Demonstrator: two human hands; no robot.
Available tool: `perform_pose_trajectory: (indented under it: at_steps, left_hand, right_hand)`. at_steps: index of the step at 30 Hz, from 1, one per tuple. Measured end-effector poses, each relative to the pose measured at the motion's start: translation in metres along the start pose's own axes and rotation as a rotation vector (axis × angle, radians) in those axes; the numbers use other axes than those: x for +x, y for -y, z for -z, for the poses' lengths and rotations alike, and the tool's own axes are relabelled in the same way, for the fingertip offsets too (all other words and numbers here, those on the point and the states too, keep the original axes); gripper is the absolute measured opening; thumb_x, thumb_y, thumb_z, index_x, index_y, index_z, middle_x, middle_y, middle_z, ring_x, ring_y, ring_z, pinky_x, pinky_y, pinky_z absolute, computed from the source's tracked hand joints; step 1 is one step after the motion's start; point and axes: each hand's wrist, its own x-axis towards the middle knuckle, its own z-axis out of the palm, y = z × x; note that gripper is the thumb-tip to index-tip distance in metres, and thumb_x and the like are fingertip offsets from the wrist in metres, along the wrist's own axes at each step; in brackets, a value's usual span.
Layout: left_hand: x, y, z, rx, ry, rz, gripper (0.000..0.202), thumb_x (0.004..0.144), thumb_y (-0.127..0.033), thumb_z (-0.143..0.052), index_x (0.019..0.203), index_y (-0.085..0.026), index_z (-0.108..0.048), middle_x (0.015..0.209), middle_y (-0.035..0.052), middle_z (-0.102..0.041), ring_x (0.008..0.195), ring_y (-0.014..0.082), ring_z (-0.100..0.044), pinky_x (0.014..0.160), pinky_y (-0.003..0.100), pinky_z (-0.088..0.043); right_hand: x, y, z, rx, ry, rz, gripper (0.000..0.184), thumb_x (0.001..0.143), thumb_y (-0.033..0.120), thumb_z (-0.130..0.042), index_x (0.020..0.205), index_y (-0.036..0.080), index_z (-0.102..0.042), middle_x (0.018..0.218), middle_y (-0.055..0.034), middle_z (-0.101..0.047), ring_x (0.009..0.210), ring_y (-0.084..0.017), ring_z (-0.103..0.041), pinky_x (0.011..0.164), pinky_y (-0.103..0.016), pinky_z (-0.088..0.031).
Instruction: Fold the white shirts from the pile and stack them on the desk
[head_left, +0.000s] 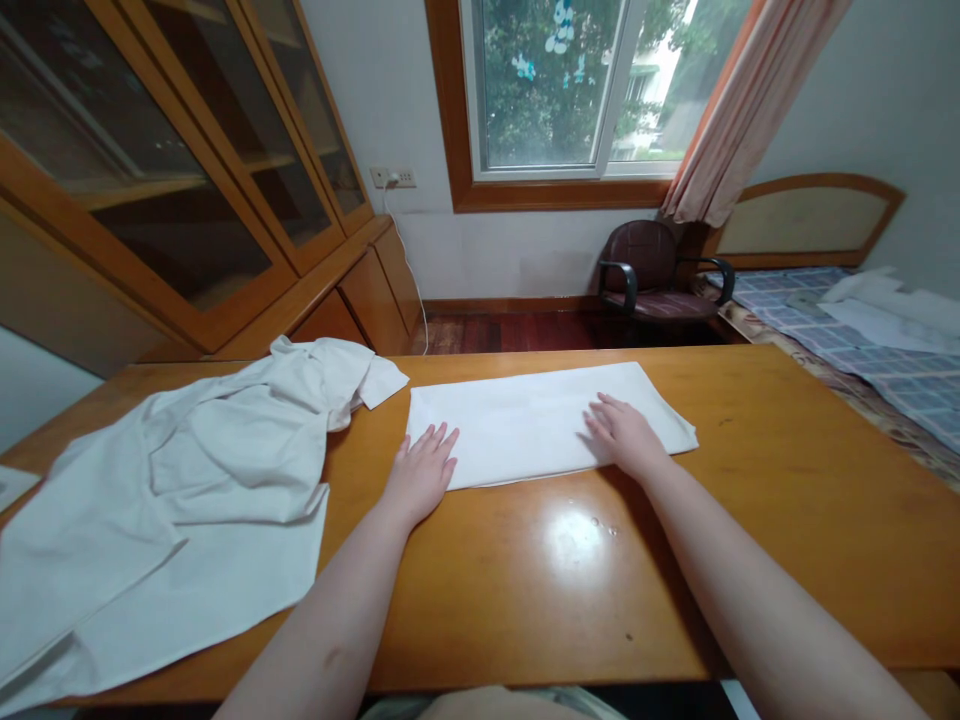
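Observation:
A white cloth (525,425) lies flat on the wooden table (517,600), folded into a long strip running left to right. My left hand (421,472) rests on its near left corner with the fingers spread. Toward the right part of the strip, my right hand (624,432) is over the cloth, fingers apart and palm down; its fingertips seem to touch the fabric or hover just above it. Neither hand grips anything. To the left, a larger crumpled white cloth (232,450) is heaped on the table, apart from my left hand.
A glass-fronted wooden cabinet (225,150) stands along the left. Beyond the table are a dark office chair (652,265) and a window (547,90) with a pink curtain (757,110). At the right is a bed (885,360) with a checked cover and white fabric on it.

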Motion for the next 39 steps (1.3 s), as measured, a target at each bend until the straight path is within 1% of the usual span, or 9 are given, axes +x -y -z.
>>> perform_pose_trajectory:
  at_steps: [5,8,11,16,22,25,29,32,39]
  left_hand:
    - [0.000,0.001,-0.001,-0.006,0.014,0.045,0.049,0.091,-0.033,-0.034,0.140,-0.024,-0.039,0.148,0.0054,-0.034,0.137,0.0245,-0.028,0.110,0.048,-0.019]
    - [-0.002,0.000,0.001,0.000,-0.017,0.270,0.057,0.089,-0.040,-0.038,0.140,-0.014,-0.040,0.147,0.0150,-0.034,0.136,0.0316,-0.028,0.107,0.048,-0.025]
    - [-0.005,-0.002,0.008,0.010,-0.027,0.506,0.065,0.086,-0.045,-0.041,0.139,-0.007,-0.037,0.138,0.0232,-0.043,0.130,0.0390,-0.035,0.103,0.056,-0.026]
    - [-0.005,0.001,0.015,-0.111,-0.100,0.509,0.062,0.082,-0.036,-0.051,0.136,-0.007,-0.040,0.120,0.0241,-0.058,0.119,0.0373,-0.048,0.100,0.056,-0.032]
    - [0.002,0.016,0.006,-0.761,-0.336,0.642,0.067,0.077,-0.030,-0.061,0.138,-0.016,-0.035,0.130,0.0158,-0.052,0.117,0.0254,-0.053,0.097,0.038,-0.042]
    - [0.001,0.018,0.008,-1.166,-0.335,0.785,0.080,0.073,-0.028,-0.066,0.142,-0.017,-0.027,0.134,0.0171,-0.049,0.110,0.0239,-0.058,0.088,0.035,-0.049]
    - [-0.003,0.014,0.020,-1.577,-0.194,0.684,0.054,0.067,-0.024,-0.069,0.117,-0.010,-0.056,0.105,0.0149,-0.068,0.088,0.0236,-0.067,0.075,0.033,-0.053]
    - [-0.005,0.007,0.026,-1.693,-0.194,0.571,0.045,0.062,-0.028,-0.070,0.103,-0.009,-0.062,0.092,0.0118,-0.071,0.085,0.0246,-0.068,0.075,0.033,-0.053]
    - [-0.010,-0.017,0.022,-1.708,-0.207,0.309,0.068,0.063,-0.039,-0.069,0.123,-0.011,-0.055,0.117,0.0136,-0.064,0.105,0.0293,-0.061,0.091,0.041,-0.047]
  right_hand:
    - [-0.015,0.092,-0.020,0.189,0.221,0.293,0.062,0.088,0.048,-0.046,0.137,0.011,-0.042,0.146,-0.0159,-0.034,0.136,-0.025,-0.031,0.110,-0.041,-0.025]
    - [-0.023,0.119,-0.036,0.109,0.262,0.340,0.070,0.087,0.055,-0.045,0.142,0.013,-0.036,0.149,-0.0158,-0.029,0.138,-0.027,-0.025,0.112,-0.046,-0.017]
    - [-0.026,0.123,-0.046,0.033,0.244,0.333,0.073,0.087,0.058,-0.041,0.144,0.013,-0.033,0.150,-0.0151,-0.025,0.139,-0.026,-0.021,0.112,-0.046,-0.013]
    - [-0.026,0.119,-0.046,-0.003,0.239,0.346,0.076,0.086,0.061,-0.039,0.145,0.014,-0.031,0.150,-0.0140,-0.024,0.139,-0.025,-0.020,0.113,-0.045,-0.013]
    - [-0.027,0.120,-0.043,-0.008,0.243,0.340,0.076,0.085,0.061,-0.040,0.145,0.014,-0.031,0.150,-0.0125,-0.025,0.139,-0.025,-0.021,0.113,-0.044,-0.013]
    - [-0.027,0.119,-0.043,-0.002,0.246,0.339,0.076,0.085,0.061,-0.041,0.144,0.015,-0.032,0.151,-0.0120,-0.025,0.139,-0.025,-0.022,0.113,-0.044,-0.012]
    - [-0.027,0.119,-0.041,0.014,0.249,0.335,0.075,0.085,0.060,-0.042,0.144,0.014,-0.032,0.150,-0.0129,-0.026,0.138,-0.025,-0.023,0.112,-0.044,-0.012]
    - [-0.028,0.122,-0.039,0.048,0.256,0.328,0.074,0.084,0.058,-0.045,0.143,0.014,-0.034,0.149,-0.0138,-0.028,0.138,-0.026,-0.024,0.112,-0.045,-0.013]
    - [-0.034,0.133,-0.030,0.197,0.252,0.309,0.091,0.071,0.062,-0.060,0.144,0.015,-0.031,0.145,-0.0159,-0.038,0.134,-0.028,-0.031,0.110,-0.047,-0.014]
